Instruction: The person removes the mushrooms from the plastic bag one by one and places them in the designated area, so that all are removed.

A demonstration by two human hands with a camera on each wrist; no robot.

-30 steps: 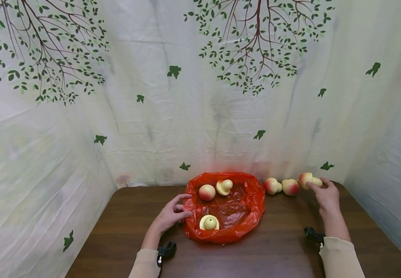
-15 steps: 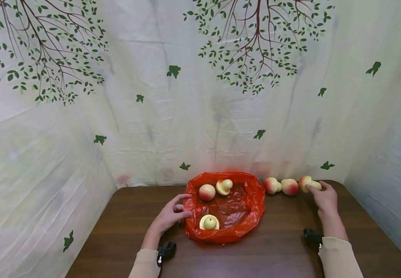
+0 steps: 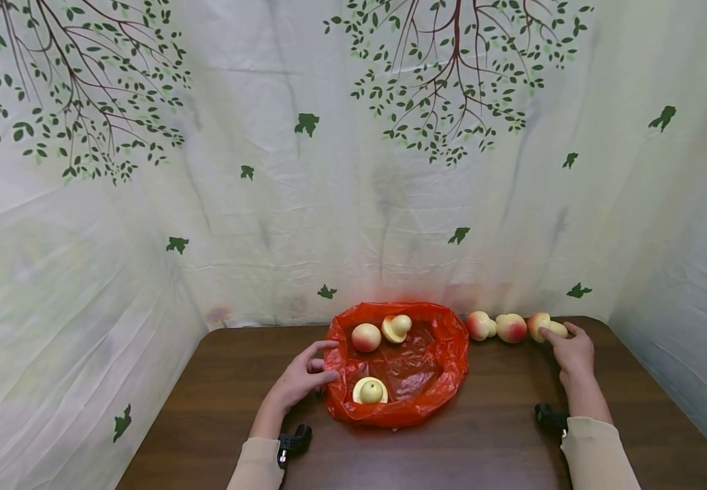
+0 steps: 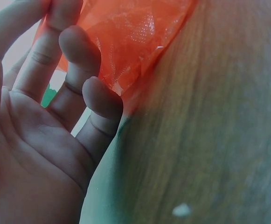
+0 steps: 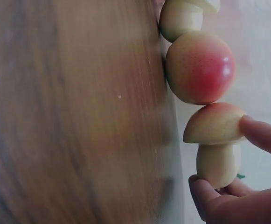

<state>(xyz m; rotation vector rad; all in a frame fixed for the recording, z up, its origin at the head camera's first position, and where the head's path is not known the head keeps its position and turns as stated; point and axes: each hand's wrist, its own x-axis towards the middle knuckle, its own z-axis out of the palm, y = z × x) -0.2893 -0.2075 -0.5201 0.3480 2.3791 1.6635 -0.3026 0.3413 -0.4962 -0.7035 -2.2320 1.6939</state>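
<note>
A red plastic bag (image 3: 433, 401) sits spread wide on the table, its rim rolled outward. Inside it are three mushroom-shaped pieces with red-and-cream caps; one mushroom (image 3: 366, 337) shows only its rounded cap. At the bag's left side my left hand (image 3: 300, 376) pinches the rim between thumb and fingers; the exact contact is partly hidden. My right hand (image 3: 575, 350) holds another toy mushroom (image 5: 219, 126) between thumb and fingers at the far right, cap toward the left. That cap touches the middle mushroom (image 5: 200, 70) of the row, with a third mushroom (image 3: 480, 326) beside the bag.
The brown wooden table (image 3: 218, 422) ends at the back against a pale curtain (image 3: 267, 204) printed with branches and leaves. Black wrist cameras sit on both forearms. The row of mushrooms lies along the table's back edge, right of the bag.
My right hand has moved slightly left and down, bringing its mushroom against the middle one in the row. The left hand and the bag have stayed in place.
</note>
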